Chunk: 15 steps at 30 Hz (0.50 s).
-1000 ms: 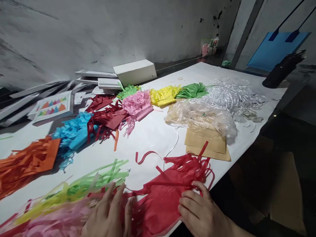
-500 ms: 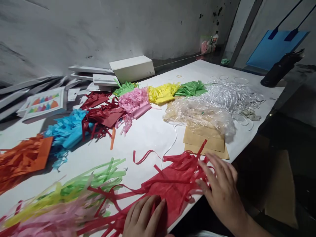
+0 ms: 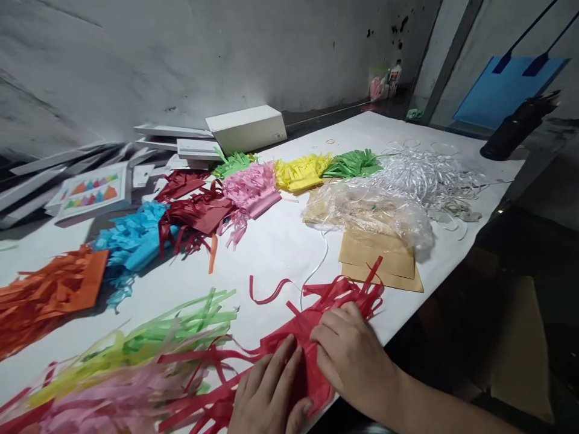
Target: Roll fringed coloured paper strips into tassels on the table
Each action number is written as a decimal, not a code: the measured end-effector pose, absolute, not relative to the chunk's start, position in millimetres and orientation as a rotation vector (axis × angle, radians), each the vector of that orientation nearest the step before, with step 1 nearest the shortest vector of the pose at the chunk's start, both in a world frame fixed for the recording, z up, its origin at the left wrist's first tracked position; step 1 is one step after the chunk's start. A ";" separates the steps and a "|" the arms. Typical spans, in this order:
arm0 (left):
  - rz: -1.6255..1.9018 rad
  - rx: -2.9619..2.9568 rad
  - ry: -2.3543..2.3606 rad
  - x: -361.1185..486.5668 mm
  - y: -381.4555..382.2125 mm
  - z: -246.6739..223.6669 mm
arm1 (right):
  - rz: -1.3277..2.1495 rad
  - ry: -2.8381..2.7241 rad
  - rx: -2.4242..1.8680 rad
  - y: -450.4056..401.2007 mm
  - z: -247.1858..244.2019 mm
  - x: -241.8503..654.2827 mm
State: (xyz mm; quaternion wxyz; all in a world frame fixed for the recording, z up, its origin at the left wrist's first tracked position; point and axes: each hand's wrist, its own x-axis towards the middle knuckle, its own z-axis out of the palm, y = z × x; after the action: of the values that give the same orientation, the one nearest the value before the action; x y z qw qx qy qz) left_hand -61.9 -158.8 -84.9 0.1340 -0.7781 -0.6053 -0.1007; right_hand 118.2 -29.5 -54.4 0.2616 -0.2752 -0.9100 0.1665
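Observation:
A sheet of red tissue paper (image 3: 312,377) with strips cut at both ends lies at the table's near edge. Across its left part rests my left hand (image 3: 270,389), open, fingers stretched out flat. My right hand (image 3: 355,361) is on the right part, its fingers curled and closed on the paper. Loose red strips stick out beyond that hand. Left of my hands lies a heap of cut tissue strips in light green (image 3: 190,325), yellow and pink (image 3: 117,398).
Fringed tissue bundles in orange (image 3: 49,295), blue (image 3: 136,241), dark red (image 3: 203,211), pink (image 3: 251,187), yellow (image 3: 303,172) and green (image 3: 355,163) line the table. Brown envelopes (image 3: 377,259), clear plastic (image 3: 371,208), white string (image 3: 425,172), boxes (image 3: 246,129) and a black bottle (image 3: 515,129) are beyond.
My right hand has moved left and inward from the strips at the right end onto the red sheet, and its fingers have curled. My left hand stays on the paper.

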 end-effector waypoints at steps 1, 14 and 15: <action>-0.309 -2.260 -1.775 -60.5 -154.9 -82.0 | 0.525 -2.386 -0.717 -30.6 -52.2 118.6; -0.414 -1.770 -2.221 -112.2 -165.0 -73.1 | 0.458 -2.740 -0.393 -30.4 -65.8 167.7; -0.528 -1.783 -2.205 -118.1 -169.5 -69.5 | 0.484 -2.738 -0.385 -29.6 -65.7 170.1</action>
State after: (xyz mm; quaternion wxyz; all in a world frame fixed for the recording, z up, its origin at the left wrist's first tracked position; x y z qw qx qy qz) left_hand -118.1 -169.5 -69.5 0.1284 -0.6131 -0.7581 -0.1816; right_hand 170.1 -29.6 -65.7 0.1667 -0.1352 -0.9618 0.1700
